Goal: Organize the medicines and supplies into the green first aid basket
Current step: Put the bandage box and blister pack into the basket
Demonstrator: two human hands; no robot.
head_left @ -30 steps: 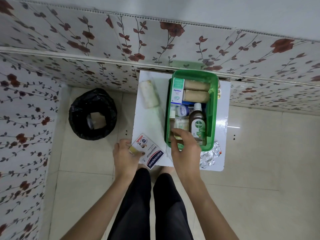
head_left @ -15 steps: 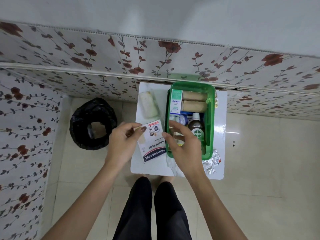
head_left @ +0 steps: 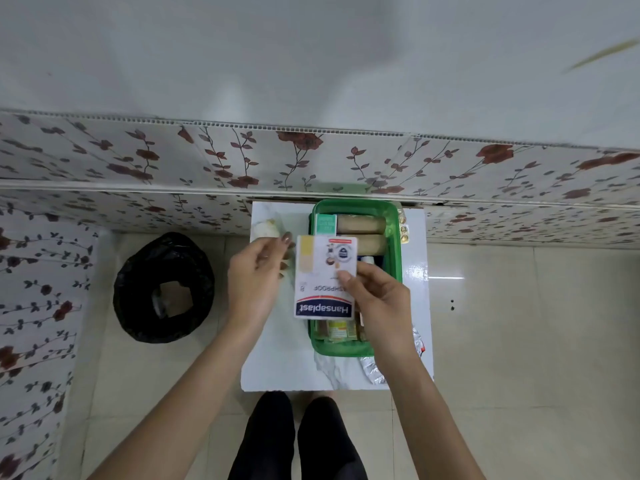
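Observation:
I hold a white Hansaplast plaster pack (head_left: 325,278) flat over the left side of the green basket (head_left: 395,244). My right hand (head_left: 379,301) grips it, thumb pressed on its front. My left hand (head_left: 256,277) is at the pack's left edge with curled fingertips touching it. Inside the basket lie two tan bandage rolls (head_left: 362,223), a teal medicine box (head_left: 327,224) and small boxes at the near end (head_left: 337,332); the bottles are hidden behind the pack and my right hand.
The basket stands on a small white marble-look table (head_left: 277,362) against a floral wall. A white gauze roll (head_left: 265,228) lies at the table's far left. Blister strips (head_left: 403,230) sit right of the basket, foil strips (head_left: 373,370) near its front corner. A black-lined bin (head_left: 162,287) stands on the floor at left.
My left hand lifted the plaster pack from the table's near edge up and right over the basket. My right hand left the basket's contents and took hold of the pack.

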